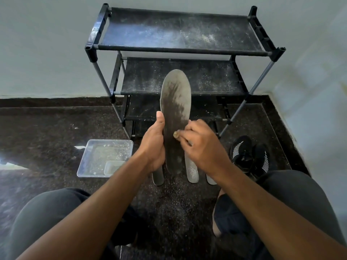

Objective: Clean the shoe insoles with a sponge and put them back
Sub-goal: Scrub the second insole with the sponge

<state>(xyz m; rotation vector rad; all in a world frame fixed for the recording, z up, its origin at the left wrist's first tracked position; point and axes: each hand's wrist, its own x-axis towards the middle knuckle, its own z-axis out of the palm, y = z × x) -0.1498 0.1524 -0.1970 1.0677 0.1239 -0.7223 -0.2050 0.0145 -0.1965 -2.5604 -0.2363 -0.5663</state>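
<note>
Scrubbing a held insole, mid-clean.
Left hand [153,145] grips the long grey dirt-streaked insole [175,117] at its left edge, long axis upright, toe up; right hand [201,143] pinches a small yellowish sponge [176,134] against its lower face. Spare grey insoles [191,170] lie on the floor below.

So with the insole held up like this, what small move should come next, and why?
Probably slide the sponge in the right hand up toward the toe. The left hand holds the insole upright, the sponge sits at mid-length, and dark smears still cover the upper half.
</note>
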